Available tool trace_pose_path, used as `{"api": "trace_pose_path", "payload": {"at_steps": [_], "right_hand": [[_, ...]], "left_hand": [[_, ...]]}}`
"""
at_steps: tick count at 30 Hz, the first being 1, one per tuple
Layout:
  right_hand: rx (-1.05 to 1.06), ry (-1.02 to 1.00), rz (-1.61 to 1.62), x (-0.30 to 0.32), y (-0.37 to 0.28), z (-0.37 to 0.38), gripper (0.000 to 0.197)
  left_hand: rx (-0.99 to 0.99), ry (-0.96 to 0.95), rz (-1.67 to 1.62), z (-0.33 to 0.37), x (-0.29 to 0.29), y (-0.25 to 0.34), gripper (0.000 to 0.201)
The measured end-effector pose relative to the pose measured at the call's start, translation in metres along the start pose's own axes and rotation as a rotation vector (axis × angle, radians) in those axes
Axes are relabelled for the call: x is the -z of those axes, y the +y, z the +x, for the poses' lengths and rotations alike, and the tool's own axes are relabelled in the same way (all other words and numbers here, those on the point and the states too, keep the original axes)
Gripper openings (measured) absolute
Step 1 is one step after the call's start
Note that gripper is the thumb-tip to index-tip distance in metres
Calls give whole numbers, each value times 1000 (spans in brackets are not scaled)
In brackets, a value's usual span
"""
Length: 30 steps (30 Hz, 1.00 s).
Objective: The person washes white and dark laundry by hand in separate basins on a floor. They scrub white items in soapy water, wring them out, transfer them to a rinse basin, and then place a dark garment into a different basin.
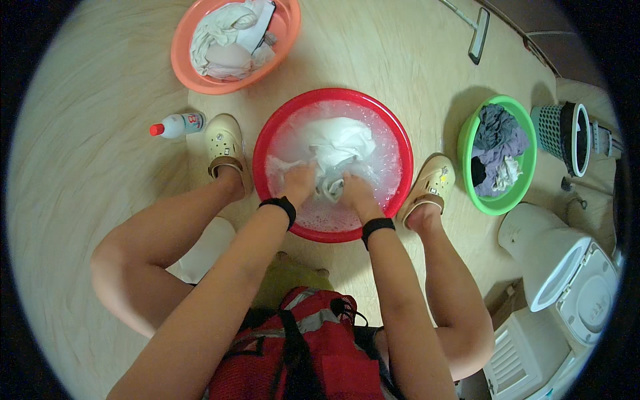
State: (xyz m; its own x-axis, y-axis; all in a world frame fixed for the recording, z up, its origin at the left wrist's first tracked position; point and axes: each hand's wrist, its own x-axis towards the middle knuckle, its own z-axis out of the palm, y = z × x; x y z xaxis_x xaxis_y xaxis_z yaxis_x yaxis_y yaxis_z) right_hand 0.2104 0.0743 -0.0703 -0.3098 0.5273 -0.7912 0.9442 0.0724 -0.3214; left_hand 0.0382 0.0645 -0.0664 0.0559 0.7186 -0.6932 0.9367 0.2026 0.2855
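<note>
A red basin [265,135] of sudsy water stands on the floor between my feet. In it lies a soaked white garment [343,139], bunched up and partly under the foam. My left hand [299,181] is closed on the garment's left side, its fingertips hidden by cloth and suds. Opposite it, my right hand [357,192] grips the same garment, next to a twisted fold of cloth between the two hands. Both wrists wear black bands, and both hands are down at the water.
An orange basin [180,60] of light laundry stands far left, near a white bottle [177,125] with a red cap. To the right are a green basin [469,175] with dark clothes, a bin [549,127] and a toilet [541,250]. A squeegee [477,37] lies far right.
</note>
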Motion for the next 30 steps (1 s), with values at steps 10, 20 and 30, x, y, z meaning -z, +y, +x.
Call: {"api": "trace_pose_path", "payload": {"at_steps": [10,20,30], "right_hand": [[77,320,-304,-11,-6,-9,31],[81,326,-103,37,-5,-78,38],[268,513,93,114,-11,-158,26]], "left_hand": [[-84,139,-22,-7,22,-23,38],[-71,-150,-121,-43,114,-39,62],[-205,213,-357,-137,222,27,29]]}}
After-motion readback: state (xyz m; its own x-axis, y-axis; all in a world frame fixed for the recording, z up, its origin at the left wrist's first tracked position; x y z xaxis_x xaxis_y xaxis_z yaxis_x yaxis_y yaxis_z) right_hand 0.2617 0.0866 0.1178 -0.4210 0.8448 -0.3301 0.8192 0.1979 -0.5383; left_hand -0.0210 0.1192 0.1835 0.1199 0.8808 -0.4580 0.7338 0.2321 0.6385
